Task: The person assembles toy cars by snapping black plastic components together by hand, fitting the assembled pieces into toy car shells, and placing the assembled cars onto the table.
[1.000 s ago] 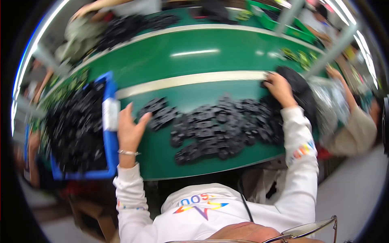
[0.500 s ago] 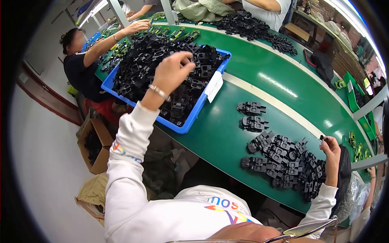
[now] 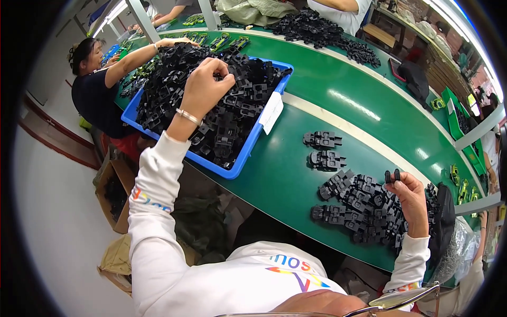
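My left hand [image 3: 207,85] is over a blue plastic bin [image 3: 244,158] heaped with black molded plastic parts [image 3: 227,129]. Its fingers are curled and the thumb is pressed toward the forefinger; anything in the pinch is hidden against the dark heap. At the right, my right hand [image 3: 410,196] pinches a small black plastic piece [image 3: 393,176] with two rounded prongs sticking up. Just left of and below that hand lies a cluster of black plastic chassis-like parts [image 3: 364,198], with two single ones [image 3: 323,139] set apart above it on the green table [image 3: 274,182].
Across the table, a second black heap [image 3: 311,29] lies before a person in white. At the left, a co-worker [image 3: 95,79] reaches over the bin's far side, near green-and-black assemblies [image 3: 219,42]. A cardboard box [image 3: 113,195] stands on the floor. A black bag [image 3: 446,222] is right of my right hand.
My right hand has moved left and turned, bringing the small black piece into clearer view. My left hand has shifted slightly left over the bin, its fingers more closed. The co-worker's hand has lowered onto the heap.
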A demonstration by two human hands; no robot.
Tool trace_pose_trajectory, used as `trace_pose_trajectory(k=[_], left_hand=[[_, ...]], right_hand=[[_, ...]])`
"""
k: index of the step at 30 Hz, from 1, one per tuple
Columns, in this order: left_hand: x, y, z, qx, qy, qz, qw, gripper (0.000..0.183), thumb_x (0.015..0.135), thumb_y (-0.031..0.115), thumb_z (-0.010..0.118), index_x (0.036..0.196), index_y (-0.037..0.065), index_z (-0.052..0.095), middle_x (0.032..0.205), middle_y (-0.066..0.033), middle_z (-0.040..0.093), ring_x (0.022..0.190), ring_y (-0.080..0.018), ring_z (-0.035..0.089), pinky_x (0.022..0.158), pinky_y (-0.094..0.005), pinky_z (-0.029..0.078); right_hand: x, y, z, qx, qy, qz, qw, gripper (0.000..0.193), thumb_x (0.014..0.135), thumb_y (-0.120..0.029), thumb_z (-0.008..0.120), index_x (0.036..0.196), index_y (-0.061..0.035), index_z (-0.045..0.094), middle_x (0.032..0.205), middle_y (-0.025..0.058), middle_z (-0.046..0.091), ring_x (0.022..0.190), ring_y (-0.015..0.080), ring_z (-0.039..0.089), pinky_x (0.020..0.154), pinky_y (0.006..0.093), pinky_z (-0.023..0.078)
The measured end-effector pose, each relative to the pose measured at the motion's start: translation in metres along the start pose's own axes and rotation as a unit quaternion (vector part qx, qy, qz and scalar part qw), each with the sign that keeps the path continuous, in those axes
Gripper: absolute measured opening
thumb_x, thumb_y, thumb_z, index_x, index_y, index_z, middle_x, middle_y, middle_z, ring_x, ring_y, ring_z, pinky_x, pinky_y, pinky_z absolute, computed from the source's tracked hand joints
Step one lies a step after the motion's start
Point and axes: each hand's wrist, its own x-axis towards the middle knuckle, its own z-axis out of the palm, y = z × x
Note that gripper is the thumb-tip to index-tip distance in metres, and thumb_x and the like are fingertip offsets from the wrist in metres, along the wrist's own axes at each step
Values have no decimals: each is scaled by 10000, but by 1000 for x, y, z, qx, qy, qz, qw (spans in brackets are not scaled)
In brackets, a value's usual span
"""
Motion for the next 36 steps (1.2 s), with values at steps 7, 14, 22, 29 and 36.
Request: trace_pose_trajectory(k=[7, 14, 22, 29, 36], left_hand=[[-68, 111, 27, -453, -85, -37, 887, 124, 838, 30, 566, 799, 54, 450, 981, -86, 696, 704, -33, 478, 653, -183, 419], [-95, 149, 102, -755, -202, -336, 526, 168, 934, 190, 513, 943, 32, 572, 973, -167, 669, 769, -192, 654, 643, -263, 563], [-98, 182, 131, -756, -242, -396, 462, 490, 972, 400, 565, 1127, -64, 592, 1045, -146, 655, 890, -244, 689, 808, -303, 601], [-104, 182, 163, -600, -212, -238, 734, 501, 984, 504, 500, 801, 50, 602, 670, -49, 622, 516, -108, 588, 424, -201, 384], [-100, 186, 163, -585, -168, -219, 763, 501, 1022, 434, 443, 809, 22, 632, 597, -23, 571, 420, -52, 415, 380, -195, 295]], right_hand=[[10, -1, 24, -28, -29, 10, 999, 247, 913, -181, 650, 1055, 21, 671, 896, 52, 670, 833, 124, 624, 791, 270, 491], [12, 1, 58, -60, -63, -35, 996, 217, 946, -114, 598, 1095, 34, 653, 1037, 72, 689, 861, 146, 657, 834, 283, 517], [12, 7, 60, -131, -50, -77, 987, 176, 967, -152, 580, 1027, 5, 631, 858, -2, 614, 765, 80, 558, 705, 235, 477], [20, -20, 67, -313, -20, -104, 944, 213, 922, -174, 622, 991, 25, 645, 770, 92, 651, 664, 161, 561, 632, 315, 465], [44, -20, 66, -276, -41, -25, 960, 218, 910, -179, 634, 959, 30, 668, 671, 79, 620, 581, 118, 514, 549, 290, 425]])
